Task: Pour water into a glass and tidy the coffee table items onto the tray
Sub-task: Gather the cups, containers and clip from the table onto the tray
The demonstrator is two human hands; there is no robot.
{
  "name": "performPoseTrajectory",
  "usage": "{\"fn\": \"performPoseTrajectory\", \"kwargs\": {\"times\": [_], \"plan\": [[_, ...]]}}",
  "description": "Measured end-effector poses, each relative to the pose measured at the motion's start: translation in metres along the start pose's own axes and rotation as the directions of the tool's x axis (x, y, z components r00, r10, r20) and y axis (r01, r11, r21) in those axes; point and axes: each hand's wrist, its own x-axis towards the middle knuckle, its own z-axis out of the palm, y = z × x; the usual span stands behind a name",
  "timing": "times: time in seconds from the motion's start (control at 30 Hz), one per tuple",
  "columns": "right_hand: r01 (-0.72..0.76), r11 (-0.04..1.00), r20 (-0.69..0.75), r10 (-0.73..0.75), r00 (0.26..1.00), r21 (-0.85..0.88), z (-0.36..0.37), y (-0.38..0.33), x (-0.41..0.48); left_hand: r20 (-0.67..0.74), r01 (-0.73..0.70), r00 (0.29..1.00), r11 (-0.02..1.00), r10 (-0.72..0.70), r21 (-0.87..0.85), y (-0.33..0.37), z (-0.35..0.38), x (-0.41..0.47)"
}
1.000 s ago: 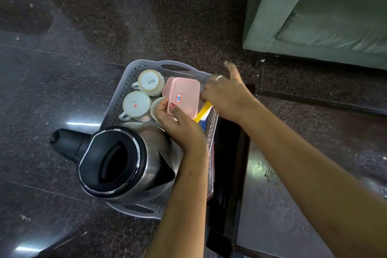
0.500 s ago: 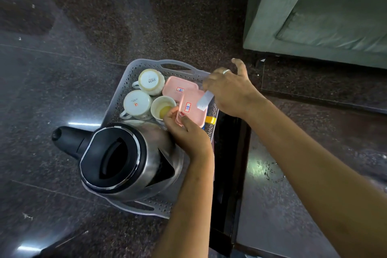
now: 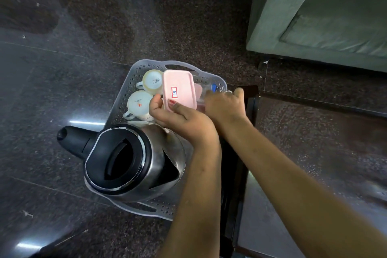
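Pink and flat, a labelled plastic lid (image 3: 179, 88) is pinched at its near edge by the left hand (image 3: 180, 119), thumb on top, above the perforated grey tray (image 3: 134, 73). Just right of the lid the right hand (image 3: 225, 107) reaches into the tray, its grip hidden. Left of the lid stand two upturned cups (image 3: 154, 81); nearer sits a steel kettle (image 3: 134, 161).
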Motion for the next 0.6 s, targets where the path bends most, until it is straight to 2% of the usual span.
{"fn": "performPoseTrajectory", "kwargs": {"times": [0.13, 0.23, 0.43, 0.5, 0.6], "plan": [[0.066, 0.985, 0.065, -0.056, 0.996, -0.159, 0.01, -0.012, 0.0, 0.033, 0.021, 0.999, 0.998, -0.019, -0.052, -0.006, -0.003, 0.007], [0.085, 0.982, 0.103, -0.069, 0.992, -0.167, 0.011, -0.015, 0.0, 0.065, 0.03, 0.998, 0.998, -0.027, -0.053, -0.009, -0.005, 0.009], [-0.031, 0.961, 0.1, 0.06, 0.993, -0.273, -0.027, 0.013, -0.002, 0.081, 0.091, 0.993, 0.992, -0.085, -0.082, -0.018, -0.008, 0.007], [-0.118, 0.97, 0.127, 0.147, 0.981, -0.213, -0.048, 0.03, -0.001, 0.092, 0.137, 0.987, 0.989, -0.132, -0.055, -0.025, -0.009, 0.004], [-0.23, 0.973, 0.123, 0.225, 0.967, 0.029, -0.067, 0.044, 0.001, 0.161, 0.248, 0.955, 0.968, -0.251, 0.039, -0.039, -0.013, -0.002]]}}
